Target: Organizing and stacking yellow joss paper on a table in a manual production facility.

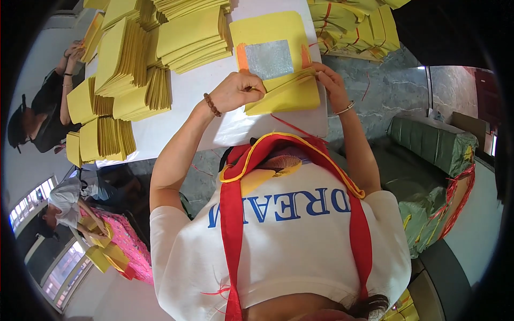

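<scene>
Pinching a folded yellow paper sheet point(286, 93) at opposite ends, the left hand point(238, 91) and right hand point(329, 80) are holding it on the white table point(214, 85), seemingly over a foil-centred sheet point(270, 45).

White table point(214, 85), yellow paper stacks point(134, 59), foil-centred sheet point(270, 45)
</scene>
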### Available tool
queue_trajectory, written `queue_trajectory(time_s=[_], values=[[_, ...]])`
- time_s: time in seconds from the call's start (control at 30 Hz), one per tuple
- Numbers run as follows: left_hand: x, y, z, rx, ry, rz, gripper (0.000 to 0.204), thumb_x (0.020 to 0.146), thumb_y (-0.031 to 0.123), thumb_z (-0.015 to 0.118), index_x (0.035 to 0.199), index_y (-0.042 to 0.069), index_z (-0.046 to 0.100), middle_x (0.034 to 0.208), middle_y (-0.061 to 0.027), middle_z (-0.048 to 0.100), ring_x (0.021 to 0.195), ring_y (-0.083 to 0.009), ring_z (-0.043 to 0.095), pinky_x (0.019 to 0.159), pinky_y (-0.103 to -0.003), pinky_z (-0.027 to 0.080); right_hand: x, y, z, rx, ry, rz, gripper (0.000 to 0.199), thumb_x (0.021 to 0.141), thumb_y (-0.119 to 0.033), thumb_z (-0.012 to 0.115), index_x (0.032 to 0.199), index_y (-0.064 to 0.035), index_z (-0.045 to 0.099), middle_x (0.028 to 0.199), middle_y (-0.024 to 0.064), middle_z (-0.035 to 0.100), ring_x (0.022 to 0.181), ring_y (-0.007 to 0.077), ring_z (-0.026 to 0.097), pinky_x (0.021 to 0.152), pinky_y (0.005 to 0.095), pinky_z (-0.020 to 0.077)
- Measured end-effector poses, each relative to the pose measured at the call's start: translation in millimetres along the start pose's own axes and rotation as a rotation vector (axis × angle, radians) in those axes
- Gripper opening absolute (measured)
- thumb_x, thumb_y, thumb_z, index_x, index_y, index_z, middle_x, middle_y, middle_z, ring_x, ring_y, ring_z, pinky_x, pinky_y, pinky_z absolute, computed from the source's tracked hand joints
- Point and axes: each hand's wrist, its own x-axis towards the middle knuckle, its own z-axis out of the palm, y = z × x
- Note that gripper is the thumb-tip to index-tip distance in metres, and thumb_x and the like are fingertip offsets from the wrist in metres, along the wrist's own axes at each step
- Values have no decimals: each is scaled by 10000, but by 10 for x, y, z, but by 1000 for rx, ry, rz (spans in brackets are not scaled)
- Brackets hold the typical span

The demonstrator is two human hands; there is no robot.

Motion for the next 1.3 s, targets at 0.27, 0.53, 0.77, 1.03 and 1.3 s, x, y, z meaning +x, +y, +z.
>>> queue_trajectory(time_s=[0.27,0.53,0.77,1.03,1.3], values=[[-2,30,14,-45,14,-35,77,791,68,615,788,-6,633,721,-20,544,752,-109,482,675,-257,396,-14,23,-17,26,-61,-68,311,915,-247,536,1144,-46,595,1218,33,557,1125,126,489,986,292,355],[31,58,7,77,-23,41,72,768,63,614,768,-9,624,713,-53,537,803,-172,494,734,-295,411,-2,-14,-17,-24,-95,-97,331,853,-188,584,1153,-50,594,1199,30,557,1125,142,497,1002,309,358],[21,51,13,56,-26,54,67,781,57,606,766,-8,613,689,-43,508,772,-143,482,671,-274,394,-58,-80,39,6,-84,-35,468,766,-101,661,1221,-79,556,1219,10,548,1092,139,519,958,310,412],[-66,99,102,28,158,-114,179,843,94,618,999,20,569,870,-16,556,725,-92,471,629,-237,397,-14,55,67,-163,31,-5,382,826,-104,659,1195,-79,562,1150,29,583,1008,131,566,909,291,444],[-323,-87,246,522,461,276,578,714,149,719,1235,49,490,1171,-126,563,1055,-305,519,930,-415,381,-22,67,136,17,78,-8,276,876,-67,603,1148,-37,569,1049,25,622,939,120,594,844,262,478]])
